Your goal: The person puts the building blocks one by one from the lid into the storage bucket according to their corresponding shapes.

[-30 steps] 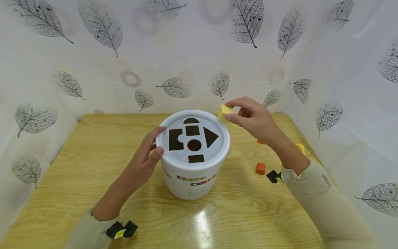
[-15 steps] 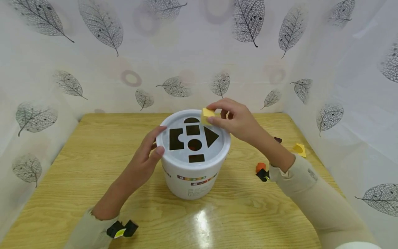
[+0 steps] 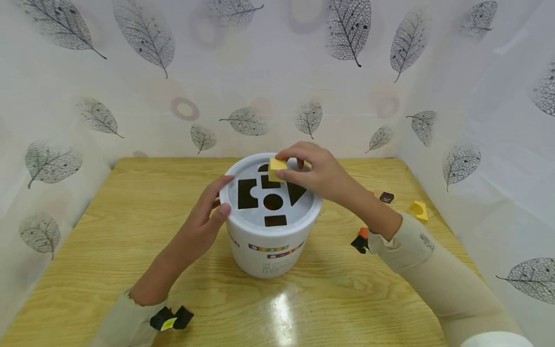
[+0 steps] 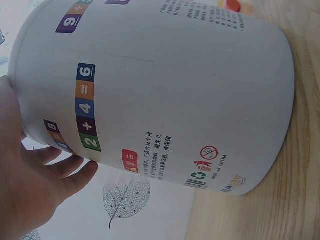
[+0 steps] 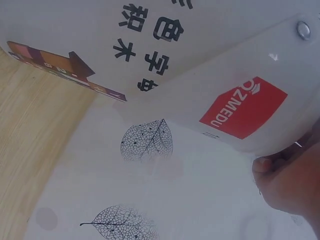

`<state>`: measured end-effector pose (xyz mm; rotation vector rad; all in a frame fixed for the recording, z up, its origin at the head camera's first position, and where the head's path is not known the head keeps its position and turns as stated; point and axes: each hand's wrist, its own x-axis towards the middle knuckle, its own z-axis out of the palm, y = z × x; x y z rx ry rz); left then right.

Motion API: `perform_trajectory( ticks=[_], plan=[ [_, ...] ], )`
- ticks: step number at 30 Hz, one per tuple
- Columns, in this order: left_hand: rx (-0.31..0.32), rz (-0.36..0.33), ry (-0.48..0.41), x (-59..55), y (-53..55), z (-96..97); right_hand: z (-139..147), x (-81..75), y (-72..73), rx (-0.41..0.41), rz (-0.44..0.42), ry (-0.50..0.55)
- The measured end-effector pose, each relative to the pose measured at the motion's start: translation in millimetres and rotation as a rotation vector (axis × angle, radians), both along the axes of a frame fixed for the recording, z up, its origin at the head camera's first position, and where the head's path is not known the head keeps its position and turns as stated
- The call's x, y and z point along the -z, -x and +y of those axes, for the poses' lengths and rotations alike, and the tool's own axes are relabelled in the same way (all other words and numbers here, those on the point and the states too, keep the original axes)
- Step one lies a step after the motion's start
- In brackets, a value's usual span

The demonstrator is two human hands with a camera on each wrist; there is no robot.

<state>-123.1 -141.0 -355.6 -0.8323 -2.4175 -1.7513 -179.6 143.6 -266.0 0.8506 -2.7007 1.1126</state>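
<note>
A white bucket (image 3: pixel 269 262) stands upright in the middle of the table, its lid (image 3: pixel 247 218) cut with several shaped holes. The left hand (image 3: pixel 205 219) holds the bucket at the left rim, thumb on the near side and fingers farther back. In the left wrist view, that hand's fingers (image 4: pixel 70 175) lie against the printed wall. A small yellow block (image 3: pixel 276 169) is pinched between thumb and fingers of the right hand (image 3: pixel 318 171), just over the square hole, partly covering it. The right wrist view shows the right hand (image 5: pixel 292 182) at the rim; the yellow block is hidden there.
Loose blocks lie on the wooden table (image 3: pixel 143 202) right of the bucket: a dark one (image 3: pixel 387 197), a notched yellow one (image 3: pixel 419 210) and an orange one (image 3: pixel 363 232) partly behind the right wrist's black device (image 3: pixel 360 244). Leaf-patterned cloth walls (image 3: pixel 151 115) enclose the table.
The right hand has carried the yellow block leftward from beyond the bucket's right rim to over the lid's square hole. The left hand stays on the rim.
</note>
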Motion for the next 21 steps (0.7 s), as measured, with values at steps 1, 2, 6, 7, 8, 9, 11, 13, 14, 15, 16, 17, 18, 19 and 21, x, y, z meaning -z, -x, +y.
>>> perform_trajectory(
  ticks=[1,2,6,7,8,9,11,13,14,15,16,17,18,19,21],
  plan=[
    [0.0,-0.001,0.0,-0.2,-0.1,0.1,-0.8,-0.4,0.3,-0.012,0.008,-0.012],
    [-0.001,-0.002,0.0,-0.5,-0.3,0.2,-1.6,-0.7,0.6,-0.027,0.019,-0.024],
    [-0.001,-0.002,0.002,-1.7,-0.9,0.7,-4.5,-3.1,0.1,-0.069,0.047,-0.058],
    [-0.002,-0.003,0.003,-1.8,-1.1,0.7,-5.1,-3.4,-0.3,-0.072,0.046,-0.062],
    [-0.001,-0.006,0.003,-1.9,-1.3,0.6,-5.7,-3.5,-0.6,-0.072,0.045,-0.064],
    [0.0,-0.007,0.003,-1.8,-1.5,0.4,-6.3,-3.6,-1.2,-0.072,0.044,-0.068],
    [-0.001,-0.007,0.004,-1.7,-1.5,0.4,-7.3,-2.6,-1.2,-0.07,0.049,-0.077],
    [-0.002,-0.006,0.006,-1.2,-1.2,0.2,-8.3,-1.2,-1.0,-0.073,0.052,-0.083],
    [-0.003,-0.004,0.005,-1.0,-1.0,0.1,-9.0,-0.4,-0.9,-0.073,0.051,-0.088],
    [-0.004,-0.001,0.005,-0.8,-0.8,0.0,-9.4,0.6,-0.6,-0.072,0.05,-0.095],
    [-0.005,-0.001,0.005,-0.6,-0.7,-0.1,-9.9,1.5,-0.2,-0.071,0.048,-0.1],
    [-0.005,-0.001,0.006,-0.4,-0.6,-0.1,-10.2,1.9,0.2,-0.071,0.042,-0.105],
    [-0.006,-0.002,0.006,-0.2,-0.5,-0.1,-10.5,2.2,0.4,-0.071,0.034,-0.113],
    [-0.006,-0.002,0.006,-0.1,-0.5,-0.1,-10.7,2.1,0.3,-0.07,0.024,-0.121],
    [-0.007,-0.004,0.009,0.2,-0.4,-0.2,-10.9,1.3,-0.3,-0.074,0.01,-0.134]
  ],
)
